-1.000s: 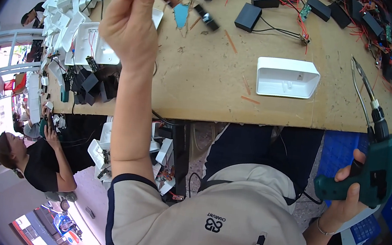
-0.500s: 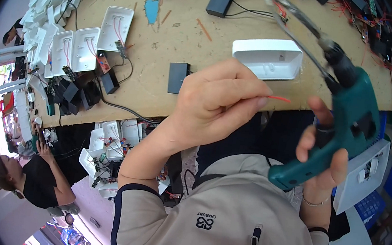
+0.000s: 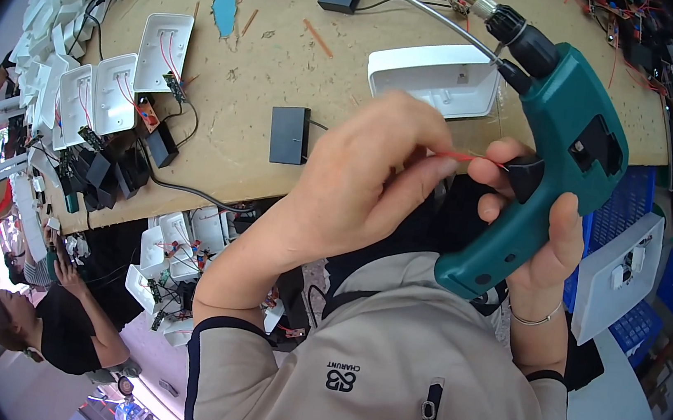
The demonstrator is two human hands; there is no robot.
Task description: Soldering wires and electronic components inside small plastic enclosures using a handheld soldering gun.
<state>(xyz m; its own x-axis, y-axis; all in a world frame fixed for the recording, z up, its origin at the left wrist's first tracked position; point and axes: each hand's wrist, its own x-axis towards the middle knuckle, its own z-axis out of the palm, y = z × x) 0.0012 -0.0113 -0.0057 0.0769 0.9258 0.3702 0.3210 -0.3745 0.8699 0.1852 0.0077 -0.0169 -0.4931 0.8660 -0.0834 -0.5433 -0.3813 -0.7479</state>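
Red, thin wire (image 3: 465,156) stretches between the two hands over the near edge of the brown bench (image 3: 225,127), pinched by the closed fingers of the left hand (image 3: 374,173). Its other end reaches the right hand (image 3: 546,263), whose fingers curl around the grip of a dark-green plastic soldering gun (image 3: 561,165); whether they also clasp that end, I cannot tell. Near the same edge lie an open white plastic box (image 3: 434,80) and a black rectangular box (image 3: 288,135).

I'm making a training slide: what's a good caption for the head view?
Left hand pinches a red wire while the right hand holds a green soldering gun.
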